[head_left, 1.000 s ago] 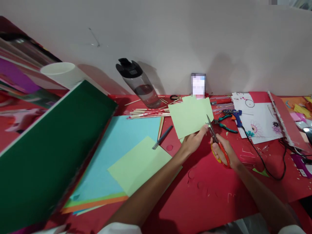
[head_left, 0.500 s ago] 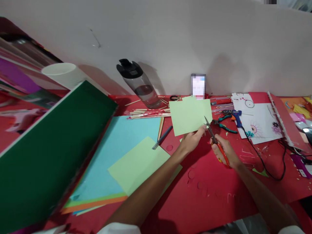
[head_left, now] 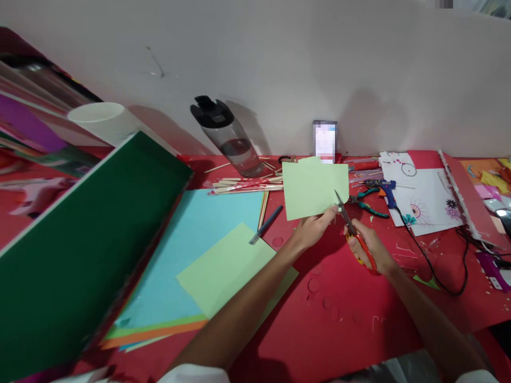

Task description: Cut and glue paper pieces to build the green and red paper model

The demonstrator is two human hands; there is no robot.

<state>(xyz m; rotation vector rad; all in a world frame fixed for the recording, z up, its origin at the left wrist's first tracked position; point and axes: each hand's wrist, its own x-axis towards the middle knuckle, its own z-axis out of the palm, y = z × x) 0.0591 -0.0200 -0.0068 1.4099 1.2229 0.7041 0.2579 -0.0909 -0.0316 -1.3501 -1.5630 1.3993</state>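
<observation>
A light green sheet of paper (head_left: 313,187) is pinched at its lower right corner by my left hand (head_left: 313,230), which holds it up above the red table. My right hand (head_left: 369,246) grips a pair of scissors (head_left: 364,250) with red and yellow handles. Their blades lie at the paper's right corner, beside my left fingertips; how far the blades are apart is hard to make out. Below my left forearm, another light green sheet (head_left: 235,268) rests on a light blue sheet (head_left: 167,282).
A clear bottle (head_left: 239,151) with a black lid stands by the wall near wooden sticks (head_left: 239,186). Right of my hands are pliers (head_left: 373,207) and a blue glue gun (head_left: 387,191) with a black cable. A dark green board (head_left: 88,250) leans at left. A grey cutter or pen (head_left: 266,226) lies mid-table.
The held green sheet has turned slightly, its left edge shifting right. Both hands stay in nearly the same place, with the scissors still at the corner.
</observation>
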